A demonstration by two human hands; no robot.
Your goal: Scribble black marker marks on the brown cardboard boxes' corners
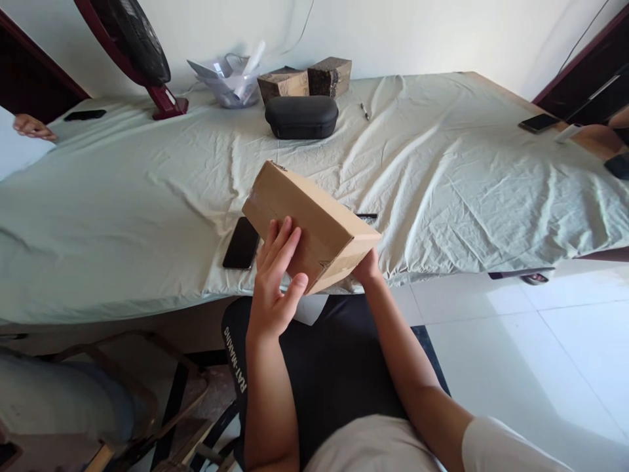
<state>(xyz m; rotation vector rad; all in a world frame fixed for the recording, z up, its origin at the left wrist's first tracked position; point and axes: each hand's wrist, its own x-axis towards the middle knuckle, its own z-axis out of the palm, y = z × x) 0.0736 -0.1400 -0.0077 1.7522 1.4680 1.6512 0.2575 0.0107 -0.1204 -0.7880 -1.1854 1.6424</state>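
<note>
The cardboard box (314, 216) tilts between left hand (275, 282), spread against it, and right hand (368, 266), grip hidden; weak support could drop it onto the smartphone (240, 246) near the left hand.

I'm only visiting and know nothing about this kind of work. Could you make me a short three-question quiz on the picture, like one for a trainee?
1. What is the person's left hand touching?
A) a pen
B) a cardboard box
C) a basket

2. True or false: in the picture, the fan stands to the left of the black case.

3. How many brown boxes stand just behind the black case?

Key:
1. B; the fingers lie spread against its side.
2. True.
3. Two, side by side.
</note>
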